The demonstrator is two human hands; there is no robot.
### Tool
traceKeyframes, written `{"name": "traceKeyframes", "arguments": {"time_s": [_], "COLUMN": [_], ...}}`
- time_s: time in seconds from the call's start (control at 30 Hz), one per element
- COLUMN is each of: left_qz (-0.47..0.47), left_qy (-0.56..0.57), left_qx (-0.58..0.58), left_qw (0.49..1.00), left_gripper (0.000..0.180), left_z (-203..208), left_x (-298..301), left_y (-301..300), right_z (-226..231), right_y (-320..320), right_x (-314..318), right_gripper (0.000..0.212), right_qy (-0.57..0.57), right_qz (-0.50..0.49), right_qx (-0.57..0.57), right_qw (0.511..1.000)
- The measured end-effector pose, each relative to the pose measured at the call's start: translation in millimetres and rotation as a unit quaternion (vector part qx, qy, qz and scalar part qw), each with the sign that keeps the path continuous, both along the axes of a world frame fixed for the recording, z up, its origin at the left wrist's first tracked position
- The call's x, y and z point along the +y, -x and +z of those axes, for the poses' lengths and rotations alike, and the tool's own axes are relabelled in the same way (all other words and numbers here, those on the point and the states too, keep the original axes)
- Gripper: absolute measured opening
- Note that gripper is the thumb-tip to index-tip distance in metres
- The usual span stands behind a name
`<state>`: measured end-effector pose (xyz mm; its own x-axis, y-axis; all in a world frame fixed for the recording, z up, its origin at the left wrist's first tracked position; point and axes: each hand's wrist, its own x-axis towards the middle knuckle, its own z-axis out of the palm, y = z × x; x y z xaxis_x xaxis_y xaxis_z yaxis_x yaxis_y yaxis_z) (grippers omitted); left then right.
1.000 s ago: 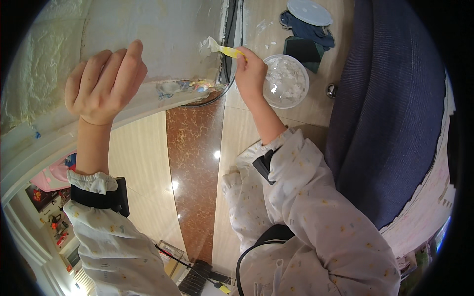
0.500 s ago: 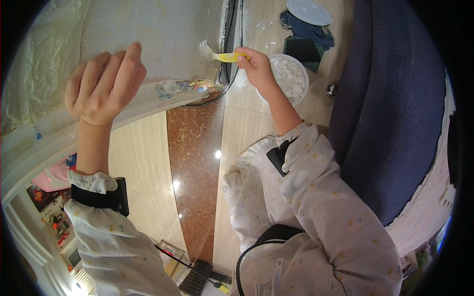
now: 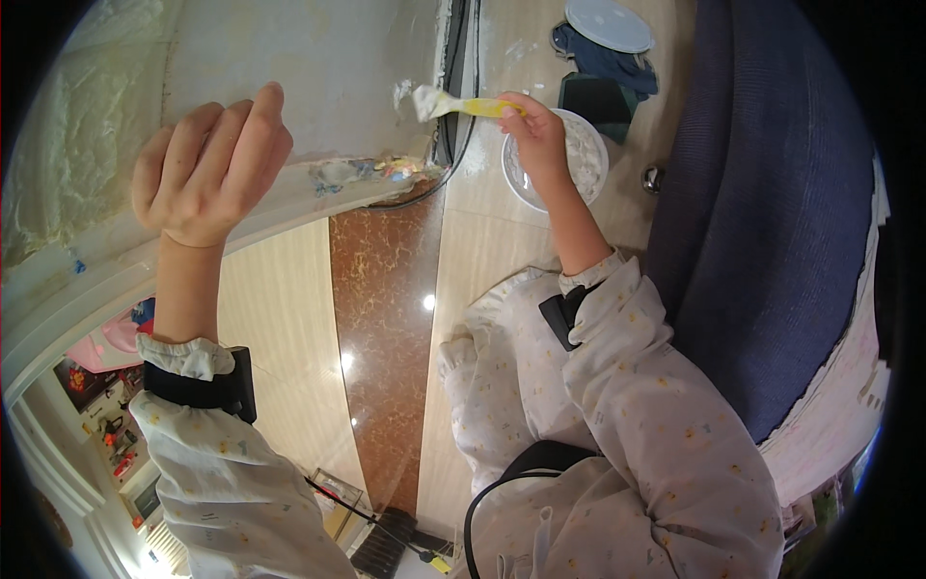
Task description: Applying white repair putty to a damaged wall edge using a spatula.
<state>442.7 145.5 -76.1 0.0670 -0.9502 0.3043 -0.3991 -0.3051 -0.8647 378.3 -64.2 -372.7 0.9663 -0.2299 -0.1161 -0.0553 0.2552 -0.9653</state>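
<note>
My right hand point(image 3: 540, 135) grips the yellow handle of a putty knife point(image 3: 479, 106), whose blade carries a clump of white putty. The blade points left, beside the greyish-white wall surface point(image 3: 309, 77) with a white smear on it. Below and behind the hand stands a white tub point(image 3: 507, 172) of lumpy white putty, partly hidden by the hand and wrist. My left hand point(image 3: 212, 164) is up in front of the wall, back toward me, fingers curled in a loose fist; its palm side is hidden.
A dark cable point(image 3: 453, 159) runs along the wall's end. Beyond the tub lie a dark green box-like object point(image 3: 593, 104), a dark blue cloth point(image 3: 608, 63) and a white lid point(image 3: 610, 24). A ribbed navy sofa point(image 3: 772, 212) fills the right. A brown marbled strip point(image 3: 381, 299) crosses the floor.
My right hand has drawn the putty knife to the right, away from the smear on the wall, and the blade's white clump now shows more fully. My left hand stays nearly where it was.
</note>
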Motion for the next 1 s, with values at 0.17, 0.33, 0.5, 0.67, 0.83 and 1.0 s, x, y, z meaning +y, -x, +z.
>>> {"name": "traceKeyframes", "arguments": {"time_s": [0.17,0.33,0.5,0.67,0.83,1.0], "left_qz": [0.006,0.004,0.002,0.002,-0.012,-0.010], "left_qy": [-0.002,-0.009,-0.011,-0.007,0.001,-0.007], "left_qx": [0.008,0.023,0.055,0.056,0.049,0.045], "left_qw": [1.000,1.000,0.998,0.998,0.999,0.999], "left_gripper": [0.019,0.020,0.019,0.019,0.021,0.022], "left_z": [2,4,7,5,7,8], "left_x": [-4,-1,-3,-8,-13,-7], "left_y": [0,2,4,3,1,-2], "right_z": [0,13,23,27,37,17], "right_y": [-2,-21,-66,-139,-198,-163], "right_x": [-21,-16,-14,-11,9,16], "right_gripper": [0.025,0.023,0.023,0.021,0.022,0.023], "right_qy": [-0.075,-0.028,-0.072,0.097,0.295,0.323], "right_qz": [-0.124,-0.136,-0.191,-0.252,-0.254,-0.144], "right_qx": [0.013,0.005,-0.014,-0.006,-0.038,-0.128], "right_qw": [0.989,0.990,0.979,0.963,0.920,0.927]}}
